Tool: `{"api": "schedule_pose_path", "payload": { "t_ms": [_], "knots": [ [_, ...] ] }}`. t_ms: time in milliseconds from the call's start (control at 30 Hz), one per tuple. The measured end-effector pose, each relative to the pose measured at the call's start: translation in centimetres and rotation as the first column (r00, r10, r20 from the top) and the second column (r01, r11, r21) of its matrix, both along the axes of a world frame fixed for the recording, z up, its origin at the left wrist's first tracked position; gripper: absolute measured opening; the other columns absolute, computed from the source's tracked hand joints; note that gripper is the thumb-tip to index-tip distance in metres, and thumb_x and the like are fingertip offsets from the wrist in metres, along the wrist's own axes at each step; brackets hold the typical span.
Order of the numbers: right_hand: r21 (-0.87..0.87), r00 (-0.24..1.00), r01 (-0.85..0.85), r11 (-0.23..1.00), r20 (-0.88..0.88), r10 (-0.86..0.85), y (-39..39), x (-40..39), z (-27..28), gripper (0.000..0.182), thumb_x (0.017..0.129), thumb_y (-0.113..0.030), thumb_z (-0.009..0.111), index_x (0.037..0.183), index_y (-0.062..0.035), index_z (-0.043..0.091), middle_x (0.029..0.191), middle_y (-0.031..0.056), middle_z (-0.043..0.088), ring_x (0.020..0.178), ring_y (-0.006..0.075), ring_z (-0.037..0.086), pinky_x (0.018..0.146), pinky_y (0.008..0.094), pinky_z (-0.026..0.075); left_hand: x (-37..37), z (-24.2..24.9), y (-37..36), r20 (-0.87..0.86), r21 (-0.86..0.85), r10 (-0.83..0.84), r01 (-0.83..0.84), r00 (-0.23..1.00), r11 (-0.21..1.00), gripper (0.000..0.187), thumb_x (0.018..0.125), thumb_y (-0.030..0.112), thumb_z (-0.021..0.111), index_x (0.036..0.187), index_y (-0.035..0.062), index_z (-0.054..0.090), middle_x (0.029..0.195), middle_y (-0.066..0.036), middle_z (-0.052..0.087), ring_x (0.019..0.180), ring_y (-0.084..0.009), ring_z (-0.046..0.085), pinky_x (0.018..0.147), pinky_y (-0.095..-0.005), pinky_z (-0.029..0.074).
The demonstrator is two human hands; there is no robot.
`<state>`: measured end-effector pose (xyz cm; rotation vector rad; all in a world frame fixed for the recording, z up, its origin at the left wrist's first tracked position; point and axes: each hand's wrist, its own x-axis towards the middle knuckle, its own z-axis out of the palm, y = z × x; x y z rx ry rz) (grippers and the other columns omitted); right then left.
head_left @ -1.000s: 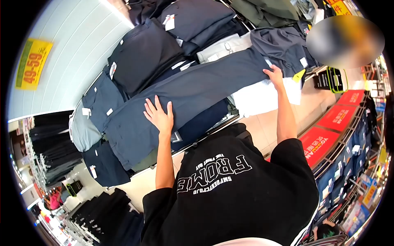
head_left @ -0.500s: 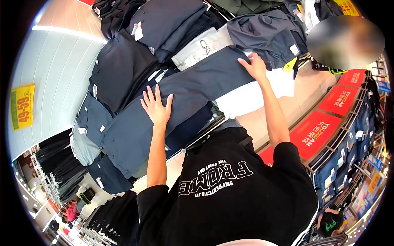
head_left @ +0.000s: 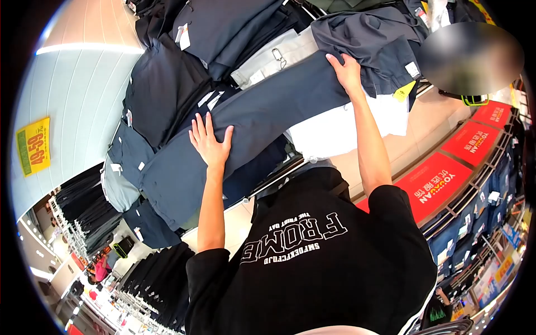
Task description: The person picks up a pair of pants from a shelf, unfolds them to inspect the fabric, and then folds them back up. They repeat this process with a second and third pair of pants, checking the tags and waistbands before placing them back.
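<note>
A pair of dark navy trousers [head_left: 268, 106] lies stretched diagonally over piles of folded clothes. My left hand [head_left: 211, 144] rests flat on the trousers left of their middle, fingers spread. Farther right, my right hand [head_left: 347, 73] lies on them by the upper edge, its thumb apart from the fingers. Beyond that hand is a bunched dark grey garment [head_left: 368, 36] with a white tag and a yellow tag [head_left: 403, 91]. White fabric [head_left: 329, 131] shows below the trousers on the right.
Folded dark trousers [head_left: 164, 84] and a light grey garment [head_left: 285, 53] lie behind. Racks of black clothes [head_left: 156, 285] stand lower left. Red signs [head_left: 432, 187] top a rack of jeans [head_left: 474, 223] on the right. A yellow price sign [head_left: 33, 146] hangs at left. Another person [head_left: 438, 310] is lower right.
The cloth between my hands looks flatter and smoother. My right hand has shifted slightly up along the trousers' edge; my left hand remains flat on them. The view has shifted slightly.
</note>
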<state>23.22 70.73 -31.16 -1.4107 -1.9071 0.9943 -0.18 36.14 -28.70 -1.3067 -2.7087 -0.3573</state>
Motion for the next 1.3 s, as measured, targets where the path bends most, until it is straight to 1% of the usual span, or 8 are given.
{"api": "schedule_pose_path", "payload": {
  "t_ms": [233,500,700,900,1033,1167,1233,1300],
  "knots": [
    [-0.368,0.933,-0.259,0.893,0.144,0.33,0.3,3.3,-2.3,0.058,0.071,-0.051,0.077,0.055,0.0002,0.056,0.052,0.0076,0.053,0.05,0.0183,0.05,0.054,0.0362,0.044,3.2,1.6,1.2,0.112,-0.143,-0.392,0.406,0.913,0.903,0.078,0.078,0.056,0.065,0.144,0.0196,0.042,0.154,-0.022,0.023,0.142,-0.0436,0.017,0.113,-0.0583,0.011],
    [-0.328,0.889,-0.383,0.864,0.123,0.441,-1.1,5.1,-1.1,0.046,0.075,-0.035,0.079,0.092,0.0045,0.065,0.078,0.0084,0.064,0.066,0.0125,0.057,0.059,0.0284,0.048,9.2,-0.2,6.4,0.307,-0.048,-0.537,0.577,0.786,0.815,0.061,0.09,0.038,0.059,0.141,0.0076,0.044,0.148,-0.02,0.035,0.137,-0.0413,0.03,0.112,-0.053,0.02],
    [-0.604,0.935,-0.115,0.788,0.203,0.292,-3.9,6.0,-1.4,0.052,0.073,-0.034,0.081,0.096,0.0105,0.066,0.084,0.013,0.069,0.072,0.0157,0.065,0.066,0.0269,0.05,12.0,-4.1,11.9,0.502,0.095,-0.425,0.44,0.754,0.893,0.068,0.092,0.04,0.056,0.145,0.0044,0.033,0.152,-0.025,0.023,0.141,-0.043,0.022,0.113,-0.0518,0.02],
    [-0.453,0.947,-0.239,0.859,-0.303,0.104,-2.7,5.8,2.4,0.032,0.08,-0.019,0.074,0.096,0.0076,0.066,0.085,0.0113,0.069,0.071,0.0135,0.063,0.066,0.0255,0.049,14.7,-2.9,13.7,0.383,0.263,-0.423,0.342,0.821,0.902,0.07,0.089,0.034,0.06,0.146,0.004,0.032,0.152,-0.029,0.02,0.14,-0.0465,0.018,0.114,-0.0544,0.014],
    [-0.386,0.982,-0.139,0.912,0.062,0.176,-0.9,5.3,1.7,0.046,0.077,-0.016,0.075,0.111,0.0113,0.06,0.103,0.0164,0.068,0.088,0.0181,0.065,0.08,0.0278,0.05,15.4,-2.8,14.6,0.442,0.314,-0.446,0.331,0.778,0.89,0.065,0.09,0.034,0.059,0.144,0.0036,0.037,0.151,-0.027,0.025,0.14,-0.0445,0.021,0.114,-0.0523,0.015],
    [-0.513,0.944,-0.147,0.845,0.182,0.275,-1.2,3.5,0.5,0.057,0.076,-0.019,0.076,0.118,0.0128,0.056,0.113,0.0198,0.064,0.101,0.0225,0.062,0.09,0.0313,0.047,14.6,-3.8,13.7,0.617,0.456,-0.478,0.21,0.626,0.865,0.057,0.093,0.026,0.061,0.141,0.0029,0.043,0.144,-0.023,0.041,0.138,-0.0358,0.034,0.112,-0.0409,0.028],
    [-0.602,0.906,-0.422,0.678,-0.268,0.327,-2.5,2.6,2.2,0.061,0.074,-0.023,0.078,0.118,0.0134,0.055,0.117,0.0209,0.062,0.105,0.0231,0.061,0.091,0.0322,0.046,14.4,-3.0,12.7,0.873,0.487,-0.463,-0.263,0.15,0.833,0.052,0.096,0.023,0.058,0.139,-0.0009,0.043,0.143,-0.019,0.044,0.135,-0.0308,0.04,0.109,-0.0378,0.032],
    [-0.288,0.877,-0.479,0.829,-0.12,0.465,-4.4,0.8,3.4,0.049,0.071,-0.024,0.078,0.105,0.0054,0.06,0.094,0.0126,0.068,0.085,0.0201,0.064,0.075,0.032,0.049,13.5,-0.8,11.1,0.893,0.414,-0.45,-0.439,0.023,0.798,0.048,0.1,0.026,0.049,0.139,-0.0029,0.041,0.141,-0.018,0.046,0.128,-0.0287,0.047,0.106,-0.0384,0.038]
  ]
}}
